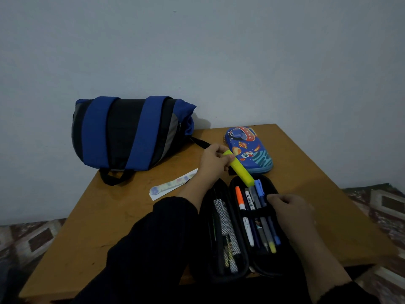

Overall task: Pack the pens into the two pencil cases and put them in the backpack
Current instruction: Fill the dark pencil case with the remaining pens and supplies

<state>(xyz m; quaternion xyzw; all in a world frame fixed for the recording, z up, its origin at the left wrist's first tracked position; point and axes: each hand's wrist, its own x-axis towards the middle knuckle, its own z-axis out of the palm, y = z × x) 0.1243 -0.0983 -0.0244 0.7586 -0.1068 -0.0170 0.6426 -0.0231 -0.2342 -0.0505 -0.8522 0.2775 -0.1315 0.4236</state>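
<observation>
Wooden desk (306, 172): left hand (213, 163) fingers pinch light, rigid, slick yellow highlighter (240, 170) mid-barrel; right hand (291, 210) fingers curl on open black pencil case (241, 227).

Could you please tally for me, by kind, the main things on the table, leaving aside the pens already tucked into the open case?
Backpacks: 1, the blue and black backpack
Pencil cases: 2, the open black case and the shut space-print case
Highlighters in hand: 1, the yellow highlighter, gripped by the left hand
Rulers: 1, the pale ruler
Total: 5
</observation>
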